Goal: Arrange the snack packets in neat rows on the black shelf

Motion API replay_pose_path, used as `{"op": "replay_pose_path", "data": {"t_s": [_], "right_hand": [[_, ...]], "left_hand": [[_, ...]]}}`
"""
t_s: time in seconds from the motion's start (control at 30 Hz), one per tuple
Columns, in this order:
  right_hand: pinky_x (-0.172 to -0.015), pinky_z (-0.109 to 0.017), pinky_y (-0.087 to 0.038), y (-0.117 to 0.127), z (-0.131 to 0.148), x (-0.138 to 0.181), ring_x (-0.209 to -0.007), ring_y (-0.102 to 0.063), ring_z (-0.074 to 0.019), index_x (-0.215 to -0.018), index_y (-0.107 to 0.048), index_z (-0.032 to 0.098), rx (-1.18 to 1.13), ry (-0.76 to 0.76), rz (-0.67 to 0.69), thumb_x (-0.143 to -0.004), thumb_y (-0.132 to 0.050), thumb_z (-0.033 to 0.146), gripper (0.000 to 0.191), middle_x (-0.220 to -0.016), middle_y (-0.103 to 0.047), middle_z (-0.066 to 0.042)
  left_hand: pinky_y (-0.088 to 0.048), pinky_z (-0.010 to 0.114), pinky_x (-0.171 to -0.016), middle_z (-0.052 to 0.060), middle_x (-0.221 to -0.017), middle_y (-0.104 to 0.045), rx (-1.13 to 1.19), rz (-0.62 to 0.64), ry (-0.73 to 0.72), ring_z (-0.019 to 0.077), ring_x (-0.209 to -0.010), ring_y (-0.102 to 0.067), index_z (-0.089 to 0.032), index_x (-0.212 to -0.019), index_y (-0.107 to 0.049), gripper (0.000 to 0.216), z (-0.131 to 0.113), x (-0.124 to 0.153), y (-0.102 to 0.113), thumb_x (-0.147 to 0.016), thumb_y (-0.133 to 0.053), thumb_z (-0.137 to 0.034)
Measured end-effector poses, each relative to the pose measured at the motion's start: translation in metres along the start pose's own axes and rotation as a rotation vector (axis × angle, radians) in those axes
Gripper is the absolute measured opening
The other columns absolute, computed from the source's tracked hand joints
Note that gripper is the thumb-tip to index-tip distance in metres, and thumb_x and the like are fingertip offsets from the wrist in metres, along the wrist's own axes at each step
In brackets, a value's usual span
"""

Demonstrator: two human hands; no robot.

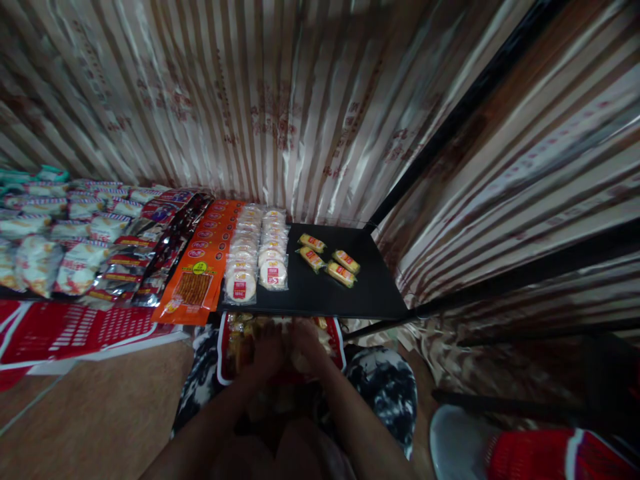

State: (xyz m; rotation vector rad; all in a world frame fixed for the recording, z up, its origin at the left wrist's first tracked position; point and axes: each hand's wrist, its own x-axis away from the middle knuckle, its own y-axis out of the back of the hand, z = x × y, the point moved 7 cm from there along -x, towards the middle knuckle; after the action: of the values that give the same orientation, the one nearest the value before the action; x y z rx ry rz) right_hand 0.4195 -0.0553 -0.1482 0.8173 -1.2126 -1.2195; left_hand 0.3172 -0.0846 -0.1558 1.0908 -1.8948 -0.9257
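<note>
Both hands reach down into a red basket with a white rim (219,353), which sits between the knees below the shelf edge. My left hand (269,348) is on the left side, among yellowish wrapped packets (240,333). Close beside it, my right hand (304,341) is near pale packets at the basket's right. Shadow and the basket's contents hide the fingers of both hands, so I cannot see whether they grip anything. On the black shelf (370,293) above lie several small yellow wrapped snack rolls (341,273), loosely grouped in pairs.
Two rows of round white crackers (241,283) overlap on the shelf, beside orange snack packs (193,287). Dark packets and white snack bags (83,267) fill the left. A striped curtain (280,100) hangs behind. Black poles (450,300) stand right, with another red basket (535,457) below.
</note>
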Motion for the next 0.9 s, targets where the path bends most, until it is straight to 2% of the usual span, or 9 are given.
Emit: {"op": "replay_pose_path", "data": {"t_s": [0.13, 0.37, 0.5, 0.63, 0.7, 0.77, 0.9], "right_hand": [[-0.077, -0.034, -0.044, -0.008, 0.006, -0.001, -0.087, -0.063, -0.0274, -0.088, -0.065, 0.008, -0.039, -0.006, -0.058, -0.084, -0.047, 0.018, 0.021, -0.089, -0.067, -0.020], [-0.073, -0.028, -0.045, 0.000, 0.014, 0.008, -0.080, -0.063, -0.0201, -0.081, -0.063, 0.016, -0.197, -0.024, -0.175, -0.086, -0.039, 0.018, 0.024, -0.084, -0.067, -0.011], [-0.074, -0.030, -0.047, 0.007, 0.012, 0.021, -0.079, -0.061, -0.0191, -0.086, -0.062, 0.019, -0.512, -0.021, -0.285, -0.082, -0.041, 0.021, 0.022, -0.082, -0.067, -0.007], [-0.082, -0.032, -0.047, 0.006, 0.003, 0.037, -0.088, -0.062, -0.0179, -0.105, -0.061, 0.022, -0.842, 0.001, -0.238, -0.080, -0.045, 0.027, 0.031, -0.095, -0.068, -0.003], [-0.083, -0.033, -0.047, 0.008, -0.003, 0.044, -0.090, -0.063, -0.0184, -0.112, -0.059, 0.022, -0.917, 0.017, -0.231, -0.078, -0.047, 0.030, 0.037, -0.099, -0.068, -0.004], [-0.078, -0.034, -0.050, 0.011, -0.011, 0.050, -0.083, -0.064, -0.0187, -0.115, -0.058, 0.021, -0.948, 0.000, -0.254, -0.077, -0.048, 0.031, 0.041, -0.093, -0.069, -0.005], [-0.069, -0.032, -0.052, 0.018, -0.019, 0.056, -0.074, -0.063, -0.0183, -0.102, -0.065, 0.020, -0.950, -0.033, -0.333, -0.072, -0.054, 0.032, 0.034, -0.085, -0.068, -0.006]], "left_hand": [[-0.027, 0.041, -0.107, 0.018, -0.133, -0.047, 0.032, -0.010, -0.013, 0.0251, -0.126, -0.040, -0.007, -0.128, -0.044, 0.047, 0.002, -0.001, -0.004, -0.082, -0.036, -0.017], [-0.034, 0.037, -0.101, 0.015, -0.127, -0.052, 0.135, -0.121, -0.045, 0.0223, -0.119, -0.045, -0.012, -0.128, -0.043, 0.047, 0.000, 0.003, 0.016, -0.081, -0.037, -0.012], [-0.041, 0.032, -0.091, 0.014, -0.116, -0.058, 0.219, -0.146, 0.067, 0.0212, -0.108, -0.054, -0.012, -0.116, -0.051, 0.037, 0.009, 0.010, 0.024, -0.081, -0.039, -0.012], [-0.045, 0.031, -0.081, 0.015, -0.104, -0.062, 0.259, -0.159, 0.137, 0.0209, -0.093, -0.060, -0.011, -0.106, -0.057, 0.031, 0.017, 0.024, 0.032, -0.084, -0.036, -0.017], [-0.045, 0.032, -0.083, 0.013, -0.104, -0.064, 0.324, -0.190, 0.167, 0.0210, -0.095, -0.060, -0.013, -0.109, -0.056, 0.032, 0.022, 0.032, 0.036, -0.085, -0.036, -0.020], [-0.045, 0.033, -0.082, 0.011, -0.102, -0.065, 0.429, -0.222, 0.206, 0.0214, -0.095, -0.060, -0.015, -0.110, -0.056, 0.033, 0.029, 0.038, 0.039, -0.084, -0.039, -0.025], [-0.047, 0.033, -0.079, 0.007, -0.093, -0.068, 0.629, -0.247, 0.231, 0.0206, -0.088, -0.062, -0.016, -0.106, -0.058, 0.035, 0.036, 0.046, 0.040, -0.080, -0.044, -0.033]]}}
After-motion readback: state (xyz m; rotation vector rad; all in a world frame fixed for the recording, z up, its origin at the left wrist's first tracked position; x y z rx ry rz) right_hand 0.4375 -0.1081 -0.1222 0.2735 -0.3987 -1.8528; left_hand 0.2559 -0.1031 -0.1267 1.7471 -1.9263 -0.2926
